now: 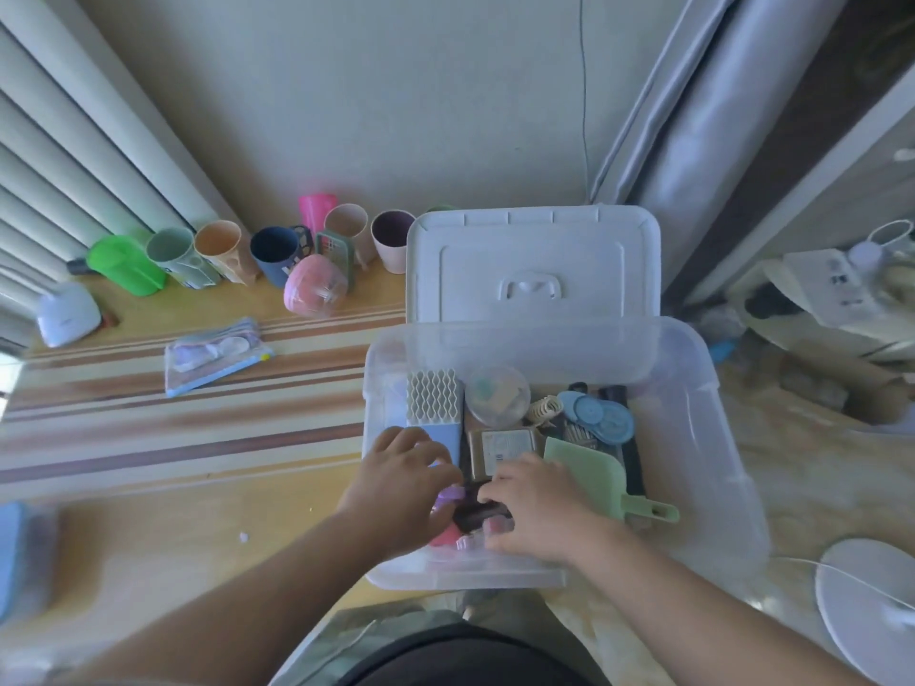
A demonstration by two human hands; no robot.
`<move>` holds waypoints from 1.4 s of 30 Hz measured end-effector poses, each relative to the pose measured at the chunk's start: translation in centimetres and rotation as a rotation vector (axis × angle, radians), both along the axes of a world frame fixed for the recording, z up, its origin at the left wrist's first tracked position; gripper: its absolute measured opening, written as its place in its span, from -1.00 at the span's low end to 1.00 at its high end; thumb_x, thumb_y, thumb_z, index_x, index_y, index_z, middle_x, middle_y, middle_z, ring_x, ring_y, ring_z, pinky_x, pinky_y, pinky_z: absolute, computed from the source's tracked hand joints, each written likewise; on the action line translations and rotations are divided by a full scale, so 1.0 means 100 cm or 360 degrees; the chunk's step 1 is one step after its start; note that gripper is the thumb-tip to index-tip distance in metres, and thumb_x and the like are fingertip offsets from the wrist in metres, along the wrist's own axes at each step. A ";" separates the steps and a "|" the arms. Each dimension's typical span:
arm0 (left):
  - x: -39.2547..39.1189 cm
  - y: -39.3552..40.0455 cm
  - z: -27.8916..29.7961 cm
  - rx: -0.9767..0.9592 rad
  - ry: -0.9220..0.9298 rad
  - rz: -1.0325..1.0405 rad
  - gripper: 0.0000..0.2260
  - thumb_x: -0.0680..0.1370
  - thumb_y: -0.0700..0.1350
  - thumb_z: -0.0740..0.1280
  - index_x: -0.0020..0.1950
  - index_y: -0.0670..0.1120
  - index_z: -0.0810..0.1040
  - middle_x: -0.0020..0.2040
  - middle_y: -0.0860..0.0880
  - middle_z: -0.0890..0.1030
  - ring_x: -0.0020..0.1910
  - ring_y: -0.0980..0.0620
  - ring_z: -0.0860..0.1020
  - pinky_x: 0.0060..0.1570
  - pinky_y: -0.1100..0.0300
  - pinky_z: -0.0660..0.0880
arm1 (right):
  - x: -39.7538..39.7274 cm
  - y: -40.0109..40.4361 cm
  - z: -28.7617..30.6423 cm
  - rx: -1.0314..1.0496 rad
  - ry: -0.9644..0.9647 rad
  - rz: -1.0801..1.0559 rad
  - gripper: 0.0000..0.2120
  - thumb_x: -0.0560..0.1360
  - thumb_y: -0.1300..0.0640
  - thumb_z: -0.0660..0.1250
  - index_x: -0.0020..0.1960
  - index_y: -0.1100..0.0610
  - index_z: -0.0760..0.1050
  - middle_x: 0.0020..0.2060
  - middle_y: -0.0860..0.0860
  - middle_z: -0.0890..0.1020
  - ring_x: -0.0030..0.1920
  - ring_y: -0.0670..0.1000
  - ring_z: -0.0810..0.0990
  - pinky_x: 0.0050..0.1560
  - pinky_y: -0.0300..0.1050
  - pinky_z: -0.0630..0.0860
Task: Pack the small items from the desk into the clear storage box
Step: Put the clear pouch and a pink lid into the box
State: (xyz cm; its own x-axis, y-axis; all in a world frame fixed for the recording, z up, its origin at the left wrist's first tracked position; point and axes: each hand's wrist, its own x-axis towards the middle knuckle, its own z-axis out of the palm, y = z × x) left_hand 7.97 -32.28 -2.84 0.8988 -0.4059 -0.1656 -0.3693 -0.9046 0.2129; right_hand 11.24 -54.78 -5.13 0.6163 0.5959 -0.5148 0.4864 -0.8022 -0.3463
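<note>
While hands (465, 492) crowd box (713, 438) front, rear open.

No lettering is showing clearly enough to read anywhere. The tan packet (501, 447) lying in the clear storage box (713, 438) is carrying a pale printed label, but its print is blurring into grey marks (no word or number is coming through). The white device (837, 289) at the far right is showing a few small dark marks, likewise illegible.
</note>
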 end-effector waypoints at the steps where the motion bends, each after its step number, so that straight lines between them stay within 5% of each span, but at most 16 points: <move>1: -0.002 0.001 -0.001 -0.0051 -0.0027 0.0007 -0.79 0.45 0.18 0.31 -0.01 0.19 0.67 0.04 0.16 0.64 0.11 -0.05 0.55 0.19 -0.01 0.46 | 0.000 -0.001 0.000 0.0047 -0.0014 -0.0062 -0.55 0.48 -0.24 0.33 0.34 -0.15 0.54 0.17 -0.13 0.49 0.28 0.04 0.39 0.23 0.05 0.40; 7: 0.000 0.014 0.001 -0.0300 -0.0213 0.0167 -0.63 0.50 0.18 0.39 0.27 0.11 0.57 0.34 -0.04 0.51 0.35 -0.16 0.42 0.38 -0.09 0.32 | 0.008 0.015 0.002 0.0477 -0.0322 -0.0392 -0.35 0.46 -0.17 0.43 0.50 -0.05 0.40 0.46 -0.07 0.33 0.47 0.08 0.31 0.44 0.10 0.41; 10: 0.004 0.050 0.005 -0.0351 -0.0283 0.0329 -0.55 0.57 0.20 0.31 0.41 0.08 0.48 0.46 -0.08 0.40 0.37 -0.18 0.39 0.39 -0.07 0.29 | 0.016 0.052 0.010 0.0707 -0.0544 -0.0388 -0.44 0.42 -0.07 0.49 0.38 0.02 0.51 0.34 0.02 0.46 0.33 0.16 0.43 0.28 0.08 0.47; 17: 0.016 0.204 -0.015 -0.0196 -0.0202 0.0895 -0.44 0.48 0.13 0.39 0.47 0.14 0.37 0.49 -0.06 0.30 0.39 -0.20 0.35 0.32 -0.15 0.38 | 0.040 0.191 0.028 0.0864 -0.0640 -0.0124 -0.57 0.44 0.01 0.41 0.29 0.08 0.59 0.26 0.05 0.53 0.29 0.16 0.49 0.27 0.06 0.49; 21: 0.025 0.308 -0.038 0.0020 -0.0003 0.1142 -0.36 0.40 0.02 0.46 0.45 0.14 0.34 0.52 -0.12 0.22 0.41 -0.27 0.31 0.34 -0.21 0.38 | 0.064 0.273 0.021 0.0644 -0.0678 -0.0089 -0.52 0.36 0.04 0.48 0.27 0.07 0.58 0.25 0.06 0.52 0.23 0.20 0.51 0.16 0.21 0.57; 24: 0.047 0.375 -0.064 0.0128 0.0115 0.1180 -0.30 0.41 0.00 0.44 0.51 0.13 0.27 0.58 -0.16 0.13 0.47 -0.27 0.23 0.43 -0.14 0.28 | 0.091 0.339 0.008 0.0428 -0.0562 -0.0007 -0.42 0.44 -0.01 0.47 0.43 0.00 0.47 0.40 0.07 0.42 0.36 0.20 0.41 0.31 0.22 0.50; 30: 0.111 0.451 -0.123 0.0190 0.0389 0.0980 -0.06 0.48 0.17 0.45 0.63 0.19 -0.14 0.65 -0.09 -0.16 0.63 -0.20 -0.05 0.52 -0.12 0.21 | 0.158 0.448 -0.066 0.0091 -0.0241 0.0029 -0.21 0.52 0.10 0.47 0.60 -0.11 0.11 0.59 -0.01 0.07 0.50 0.20 0.23 0.28 0.14 0.51; 33: 0.127 0.463 -0.146 0.0113 0.0478 0.0825 0.05 0.42 0.33 0.46 0.63 0.17 -0.22 0.65 -0.05 -0.11 0.62 -0.20 -0.04 0.53 -0.15 0.18 | 0.180 0.477 -0.099 -0.0013 -0.0172 0.0013 -0.09 0.51 0.07 0.50 0.65 -0.14 0.00 0.63 -0.09 -0.06 0.54 0.22 0.19 0.26 0.15 0.53; 36: 0.128 0.467 -0.164 0.0159 0.0354 0.0805 0.06 0.35 0.37 0.49 0.63 0.17 -0.09 0.59 0.00 0.14 0.54 -0.18 0.15 0.49 -0.09 0.22 | 0.192 0.493 -0.119 -0.0087 -0.0087 0.0080 0.05 0.50 0.02 0.53 0.69 -0.19 -0.16 0.66 -0.13 -0.13 0.57 0.24 0.14 0.36 0.20 0.48; 39: 0.120 0.465 -0.171 0.0037 0.0257 0.0840 -0.18 0.43 0.25 0.48 0.58 0.23 0.11 0.44 0.04 0.36 0.38 -0.16 0.32 0.36 -0.06 0.36 | 0.187 0.497 -0.131 -0.0145 -0.0106 0.0129 0.03 0.49 0.04 0.53 0.69 -0.18 -0.11 0.64 -0.08 -0.04 0.50 0.24 0.25 0.33 0.16 0.50; 42: 0.093 0.459 -0.170 -0.0108 0.0276 0.0859 -0.37 0.47 0.15 0.41 0.51 0.22 0.29 0.31 0.01 0.51 0.23 -0.18 0.45 0.23 -0.05 0.46 | 0.157 0.488 -0.133 -0.0016 -0.0060 0.0065 -0.14 0.49 0.10 0.50 0.61 -0.13 0.08 0.49 -0.01 0.17 0.30 0.21 0.49 0.09 0.16 0.61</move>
